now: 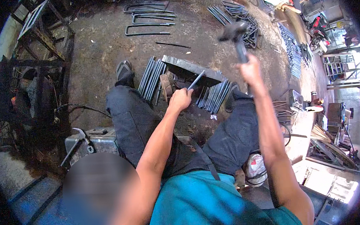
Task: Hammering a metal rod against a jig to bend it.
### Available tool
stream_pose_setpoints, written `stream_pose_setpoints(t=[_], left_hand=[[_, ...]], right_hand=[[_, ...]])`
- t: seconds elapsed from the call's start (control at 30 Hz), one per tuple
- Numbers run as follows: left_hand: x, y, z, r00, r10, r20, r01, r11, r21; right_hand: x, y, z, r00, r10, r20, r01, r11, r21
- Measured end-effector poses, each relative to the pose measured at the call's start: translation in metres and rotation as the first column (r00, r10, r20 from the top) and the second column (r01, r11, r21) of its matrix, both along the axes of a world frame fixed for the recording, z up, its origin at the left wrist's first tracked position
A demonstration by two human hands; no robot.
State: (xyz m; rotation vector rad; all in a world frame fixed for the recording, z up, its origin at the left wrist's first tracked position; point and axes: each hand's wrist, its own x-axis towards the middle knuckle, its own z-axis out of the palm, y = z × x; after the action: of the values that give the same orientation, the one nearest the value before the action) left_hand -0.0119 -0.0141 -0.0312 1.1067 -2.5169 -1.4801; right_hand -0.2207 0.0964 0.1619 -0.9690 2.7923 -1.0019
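My left hand (181, 99) is closed round a thin metal rod (196, 80), whose far end rests on or just over a dark metal anvil block (191, 69) between my knees. Up to the right, my right hand (250, 70) grips the handle of a hammer (235, 31); its head is raised and smeared by motion. Straight rods (151, 79) lie in a bundle left of the block. Another bundle of rods (214, 96) lies to its right. A round rusty piece (166, 87) sits beside the block, near my left hand.
Several bent U-shaped rods (148, 29) lie on the floor ahead, with a single thin rod (173, 44) nearer. More rods are piled (240, 16) at the far right. A second hammer (82, 137) rests on a metal box (101, 138) beside my left leg. A dark frame (30, 86) stands left.
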Motion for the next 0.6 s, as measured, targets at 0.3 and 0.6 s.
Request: stream_pose_setpoints(t=[0.3,0.6], left_hand=[[0.004,-0.004,0.014,0.994,-0.015,0.108,0.013,1.000,0.026],[-0.002,0.000,0.018,0.997,-0.040,0.064,0.037,0.998,0.044]], right_hand=[[0.030,-0.041,0.172,0.940,0.315,0.132,-0.157,0.741,-0.653],[0.046,0.018,-0.087,0.982,-0.105,0.154,0.054,0.951,0.306]])
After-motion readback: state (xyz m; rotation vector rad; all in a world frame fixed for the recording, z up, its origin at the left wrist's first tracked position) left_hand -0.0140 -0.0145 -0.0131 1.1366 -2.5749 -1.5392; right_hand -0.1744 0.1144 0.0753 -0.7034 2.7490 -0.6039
